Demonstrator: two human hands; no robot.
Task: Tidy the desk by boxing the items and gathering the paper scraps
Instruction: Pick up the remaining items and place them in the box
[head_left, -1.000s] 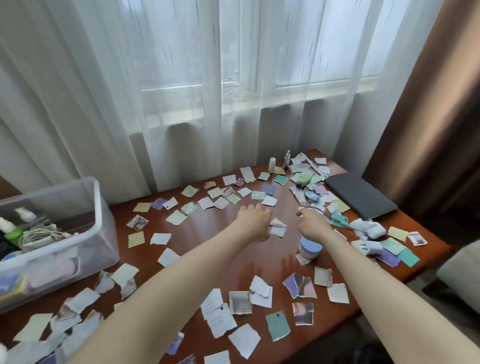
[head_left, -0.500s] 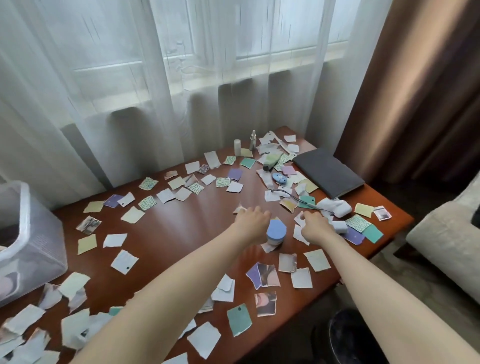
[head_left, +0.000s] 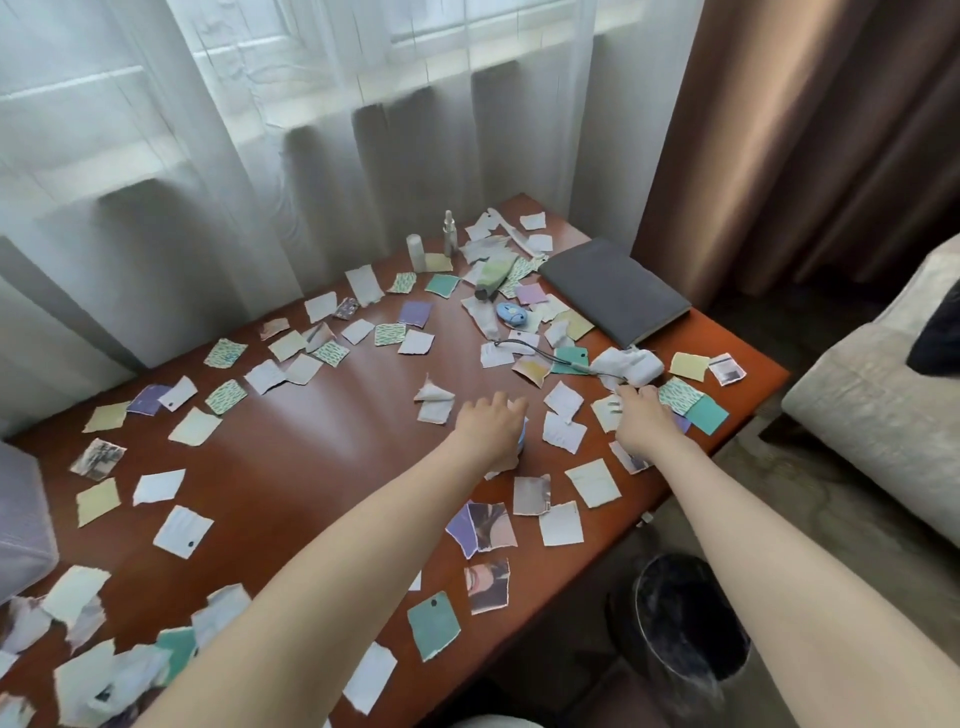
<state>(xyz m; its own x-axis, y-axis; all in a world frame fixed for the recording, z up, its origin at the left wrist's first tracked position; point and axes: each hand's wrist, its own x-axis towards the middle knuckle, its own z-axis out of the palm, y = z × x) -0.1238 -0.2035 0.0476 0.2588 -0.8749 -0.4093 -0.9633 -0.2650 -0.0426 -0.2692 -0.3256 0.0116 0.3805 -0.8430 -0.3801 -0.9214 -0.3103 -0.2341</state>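
Torn paper scraps (head_left: 182, 530) lie all over the brown desk (head_left: 311, 447). My left hand (head_left: 488, 426) curls over a small blue-lidded jar (head_left: 523, 440), of which only a blue edge shows. My right hand (head_left: 641, 415) is curled just below a white adapter (head_left: 631, 364) with a thin cable, and seems to grip a second white adapter that it hides. At the back right lie a green tube (head_left: 491, 275), a small blue gadget (head_left: 511, 313) and two little bottles (head_left: 415, 252). A corner of the clear plastic box (head_left: 21, 519) shows at the left edge.
A dark grey notebook (head_left: 615, 291) lies at the desk's far right corner. A black waste bin (head_left: 685, 639) stands on the floor by the front right edge. A light sofa (head_left: 872, 415) is to the right, and curtains hang behind the desk.
My view has swung right, so the box has slid almost out of sight. My left hand moved onto the blue jar, and my right hand left the jar for the white adapters.
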